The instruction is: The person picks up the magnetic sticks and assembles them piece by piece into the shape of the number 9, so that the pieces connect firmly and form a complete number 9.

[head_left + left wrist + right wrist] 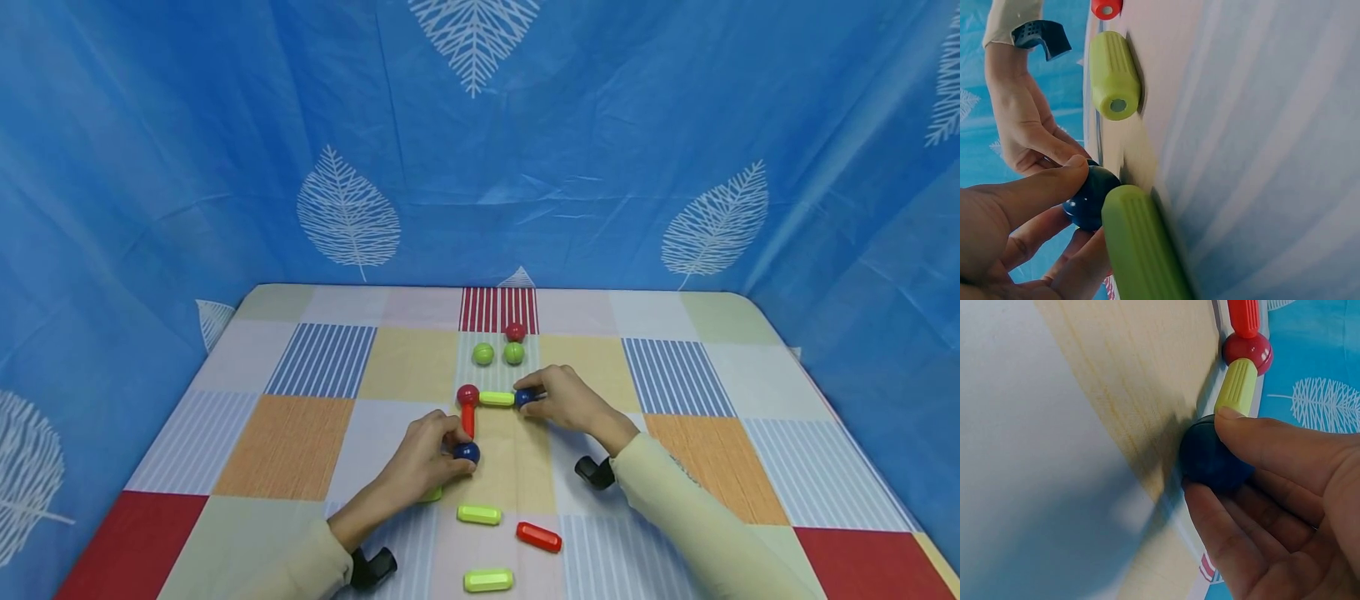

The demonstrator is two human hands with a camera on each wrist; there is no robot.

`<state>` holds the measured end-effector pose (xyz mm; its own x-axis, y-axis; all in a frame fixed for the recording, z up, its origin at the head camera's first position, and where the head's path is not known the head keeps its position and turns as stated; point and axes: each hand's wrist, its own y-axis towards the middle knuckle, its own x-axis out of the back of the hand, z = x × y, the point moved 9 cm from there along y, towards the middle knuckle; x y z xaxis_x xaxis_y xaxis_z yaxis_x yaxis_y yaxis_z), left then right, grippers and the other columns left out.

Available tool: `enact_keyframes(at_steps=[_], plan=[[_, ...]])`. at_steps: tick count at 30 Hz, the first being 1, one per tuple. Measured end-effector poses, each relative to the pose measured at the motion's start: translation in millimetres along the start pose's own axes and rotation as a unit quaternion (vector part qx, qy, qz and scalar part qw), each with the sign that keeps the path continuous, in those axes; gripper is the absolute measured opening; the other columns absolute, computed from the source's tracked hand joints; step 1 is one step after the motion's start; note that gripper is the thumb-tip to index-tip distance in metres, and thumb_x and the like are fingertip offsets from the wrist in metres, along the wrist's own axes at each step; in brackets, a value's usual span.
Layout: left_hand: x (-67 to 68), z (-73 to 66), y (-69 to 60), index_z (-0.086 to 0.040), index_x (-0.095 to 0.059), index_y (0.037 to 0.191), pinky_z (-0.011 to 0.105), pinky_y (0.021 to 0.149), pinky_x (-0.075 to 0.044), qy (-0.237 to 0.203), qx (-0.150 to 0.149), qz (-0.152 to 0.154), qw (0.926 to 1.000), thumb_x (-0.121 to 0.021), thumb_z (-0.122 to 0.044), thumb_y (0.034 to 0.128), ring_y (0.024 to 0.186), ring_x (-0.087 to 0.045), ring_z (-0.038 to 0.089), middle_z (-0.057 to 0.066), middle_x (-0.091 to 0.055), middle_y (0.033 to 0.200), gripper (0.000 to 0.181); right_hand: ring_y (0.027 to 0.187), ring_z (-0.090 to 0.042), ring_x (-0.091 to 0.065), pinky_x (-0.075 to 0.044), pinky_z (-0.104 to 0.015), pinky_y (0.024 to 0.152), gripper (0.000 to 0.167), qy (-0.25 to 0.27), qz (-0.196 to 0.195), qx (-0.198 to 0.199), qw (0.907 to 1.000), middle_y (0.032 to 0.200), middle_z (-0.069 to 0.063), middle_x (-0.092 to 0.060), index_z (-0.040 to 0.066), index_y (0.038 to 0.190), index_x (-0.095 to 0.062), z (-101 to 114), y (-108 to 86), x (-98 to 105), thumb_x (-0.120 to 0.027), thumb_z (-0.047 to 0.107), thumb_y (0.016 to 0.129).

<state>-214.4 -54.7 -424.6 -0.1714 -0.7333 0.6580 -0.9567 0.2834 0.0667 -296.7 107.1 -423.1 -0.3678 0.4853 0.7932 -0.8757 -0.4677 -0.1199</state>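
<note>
A red ball (468, 395) forms the corner of a joined piece, with a yellow-green rod (497, 399) running right and a red rod (468, 421) running toward the person. At the right end, my right hand (564, 402) pinches a dark blue ball (1207, 453) between thumb and fingers. Another dark blue ball (467, 452) is at the near end of the red rod, and my left hand (423, 458) grips it with thumb and fingertips. Partly under the left hand lies a yellow-green rod (1141, 250).
Two green balls (483, 354) and a red ball (515, 332) sit farther back. Nearer the person lie yellow-green rods (478, 515) and a loose red rod (539, 537). A patchwork cloth (285, 446) covers the table; blue curtains (525, 208) surround it.
</note>
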Motion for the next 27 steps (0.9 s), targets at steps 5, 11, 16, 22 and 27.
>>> enact_keyframes(at_steps=[5, 11, 16, 22, 27], plan=[[0.0, -1.2, 0.4, -0.008, -0.070, 0.084, 0.024, 0.062, -0.044, -0.005, -0.006, 0.001, 1.0000, -0.087, -0.004, 0.0710, 0.074, -0.052, 0.017, 0.000, -0.055, 0.078, 0.022, 0.103, -0.018, -0.064, -0.053, -0.036, 0.089, 0.034, -0.001, 0.001, 0.001, 1.0000, 0.112, -0.008, -0.071, 0.003, 0.118, -0.071, 0.2, 0.7, 0.2, -0.077, 0.009, 0.085], [0.4, -3.7, 0.5, -0.006, -0.069, 0.084, 0.023, 0.061, -0.044, 0.006, -0.014, 0.008, 0.9999, -0.088, -0.004, 0.0694, 0.074, -0.052, 0.017, 0.001, -0.055, 0.078, 0.024, 0.105, -0.020, -0.063, -0.052, -0.038, 0.090, 0.034, 0.001, 0.000, -0.006, 1.0000, 0.113, -0.008, -0.071, 0.005, 0.118, -0.071, -1.4, -0.2, -0.3, -0.077, 0.009, 0.085], [7.4, -9.3, 5.6, -0.007, -0.069, 0.085, 0.026, 0.064, -0.048, 0.015, -0.020, 0.032, 0.9992, -0.086, -0.012, 0.0745, 0.075, -0.056, 0.018, 0.002, -0.059, 0.079, 0.021, 0.106, -0.020, -0.063, -0.052, -0.039, 0.090, 0.034, -0.001, -0.002, -0.004, 1.0000, 0.112, -0.007, -0.071, 0.005, 0.118, -0.072, -1.0, -0.3, 0.1, -0.077, 0.010, 0.085], [27.6, -12.3, 26.7, -0.005, -0.073, 0.096, 0.037, 0.080, -0.057, -0.038, -0.016, -0.006, 0.9991, -0.075, -0.011, 0.0869, 0.096, -0.064, 0.025, 0.008, -0.067, 0.100, 0.012, 0.105, -0.021, -0.064, -0.052, -0.039, 0.091, 0.034, 0.002, -0.001, -0.005, 1.0000, 0.111, -0.007, -0.072, 0.005, 0.118, -0.072, -1.3, 0.0, 1.6, -0.077, 0.010, 0.085], [21.6, -0.7, 44.4, 0.001, -0.068, 0.117, 0.045, 0.095, -0.050, -0.055, -0.009, -0.005, 0.9984, -0.068, -0.005, 0.0919, 0.116, -0.059, 0.030, 0.014, -0.065, 0.119, 0.026, 0.106, -0.023, -0.065, -0.052, -0.040, 0.092, 0.033, 0.005, 0.000, 0.002, 1.0000, 0.110, -0.008, -0.072, 0.004, 0.117, -0.072, -0.8, 0.3, 0.6, -0.077, 0.009, 0.085]])
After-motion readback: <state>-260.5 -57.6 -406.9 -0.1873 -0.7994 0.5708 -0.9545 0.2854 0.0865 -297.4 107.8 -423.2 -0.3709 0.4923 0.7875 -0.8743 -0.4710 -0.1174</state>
